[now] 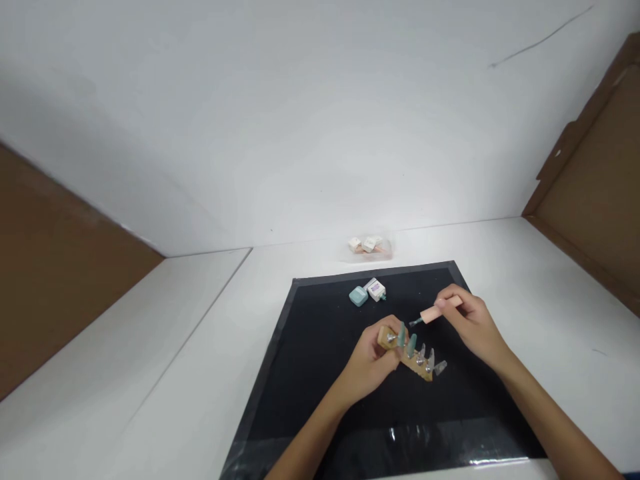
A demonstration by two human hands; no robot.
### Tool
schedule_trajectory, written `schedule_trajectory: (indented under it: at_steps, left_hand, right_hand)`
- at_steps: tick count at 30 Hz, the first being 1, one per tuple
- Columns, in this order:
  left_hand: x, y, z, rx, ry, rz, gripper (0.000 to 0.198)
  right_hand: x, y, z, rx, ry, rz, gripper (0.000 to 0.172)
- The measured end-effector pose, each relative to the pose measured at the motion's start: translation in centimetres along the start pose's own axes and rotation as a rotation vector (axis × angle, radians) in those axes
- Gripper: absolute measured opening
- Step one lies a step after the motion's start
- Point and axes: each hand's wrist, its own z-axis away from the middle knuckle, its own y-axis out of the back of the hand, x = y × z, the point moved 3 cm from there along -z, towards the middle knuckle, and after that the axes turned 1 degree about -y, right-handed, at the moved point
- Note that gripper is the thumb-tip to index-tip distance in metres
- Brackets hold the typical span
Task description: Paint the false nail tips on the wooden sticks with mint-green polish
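My left hand (373, 360) is closed around one end of a wooden nail tip stand (417, 368), held tilted above a black mat. Several nail tips stand on it. Two near my left fingers are coated teal, such as this teal nail tip (411, 346); the others, like the clear nail tip (441, 367) at the far end, look uncoated. In my right hand (470, 323) is a nail polish brush (430, 315) with a pink handle. Its teal-stained bristles point left, just above and to the right of the teal tips, seemingly apart from them.
On the black mat (310, 347), a teal-topped item (359, 296) lies beside a white-labelled polish bottle (376, 289). Behind the mat stands a clear plastic box (385, 253) with small white and pink items. Brown cardboard panels (595, 173) flank both sides of the white table.
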Motion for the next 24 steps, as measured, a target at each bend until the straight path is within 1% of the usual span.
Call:
schedule_trajectory:
  at_steps: [2, 5, 7, 9, 11, 15, 18, 20, 22, 24]
  left_hand:
    - [0.1, 0.0, -0.1, 0.002, 0.009, 0.034, 0.009]
    - [0.2, 0.1, -0.4, 0.013, 0.031, 0.049, 0.012]
    - [0.2, 0.1, -0.5, 0.017, 0.042, 0.028, 0.014]
    - [0.2, 0.0, -0.5, 0.021, 0.048, 0.014, 0.014]
    - [0.1, 0.0, -0.5, 0.032, 0.045, 0.011, 0.014]
    - [-0.1, 0.1, -0.4, 0.041, 0.051, 0.018, 0.013]
    - [-0.2, 0.1, -0.6, 0.040, 0.055, 0.026, 0.011]
    - [-0.1, 0.1, -0.6, 0.042, 0.042, 0.014, 0.011]
    - [-0.1, 0.0, -0.7, 0.043, 0.039, 0.000, 0.012]
    - [-0.1, 0.0, -0.7, 0.043, 0.045, -0.008, 0.012]
  right_hand:
    - [-0.2, 0.0, 0.1, 0.002, 0.020, -0.065, 0.029]
    - [-0.8, -0.3, 0.2, -0.082, 0.089, -0.162, 0.036]
    - [-1.0, -0.6, 0.4, -0.156, 0.107, -0.170, 0.035]
    - [-1.0, -0.8, 0.4, -0.190, 0.097, -0.133, 0.031]
    - [-0.8, -0.8, 0.4, -0.172, 0.077, -0.077, 0.027]
    - [-0.2, -0.4, 0.2, -0.077, 0.032, 0.020, 0.022]
    - [-0.2, 0.0, 0.0, -0.021, 0.025, 0.006, 0.021]
    - [-0.4, 0.1, 0.1, -0.032, 0.048, -0.055, 0.021]
    - [-0.6, -0.2, 0.2, -0.098, 0.079, -0.111, 0.023]
    - [-0.7, -0.5, 0.3, -0.167, 0.084, -0.114, 0.023]
